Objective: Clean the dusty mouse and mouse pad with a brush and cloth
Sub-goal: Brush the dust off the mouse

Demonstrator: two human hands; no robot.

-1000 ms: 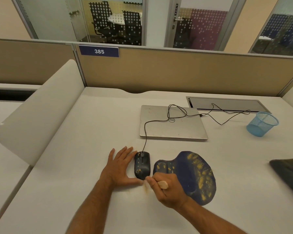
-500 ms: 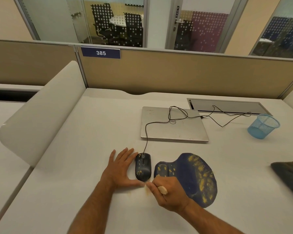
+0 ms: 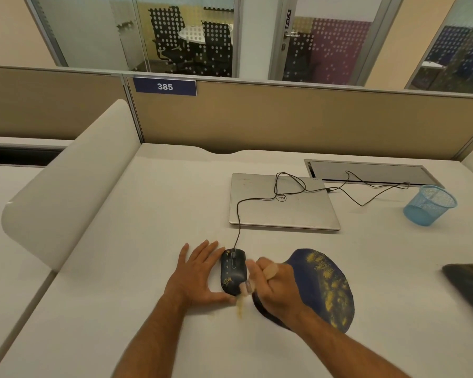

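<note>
While the left hand (image 3: pixel 200 276) lies flat and open on the desk (image 3: pixel 137 241), fingers spread and its thumb side touching the left flank of the mouse (image 3: pixel 233 271), the right hand (image 3: pixel 273 287) is closed in a fist around a brush (image 3: pixel 245 291), whose pale handle end pokes out between the fingers and whose blurred bristles point down at the mouse's near right corner. Yellow dust marks the rear of the mouse, and a small smear of it lies on the desk just in front of the bristles. The mouse pad (image 3: pixel 320 287), dark blue and heavily speckled yellow, sits just right of the mouse, partly under the right wrist.

Wide bare desk opens to the left as far as the curved white divider (image 3: pixel 66 197). Behind the mouse its cable (image 3: pixel 239 214) runs up onto a closed laptop (image 3: pixel 281 205); a blue mesh cup (image 3: pixel 429 204) stands far right, and a dark cloth (image 3: pixel 470 287) lies at the right edge.

Compared with half a second ago, the right hand has shifted up and closer against the mouse, bristles now in view and blurred; the left hand and mouse have kept their place.
</note>
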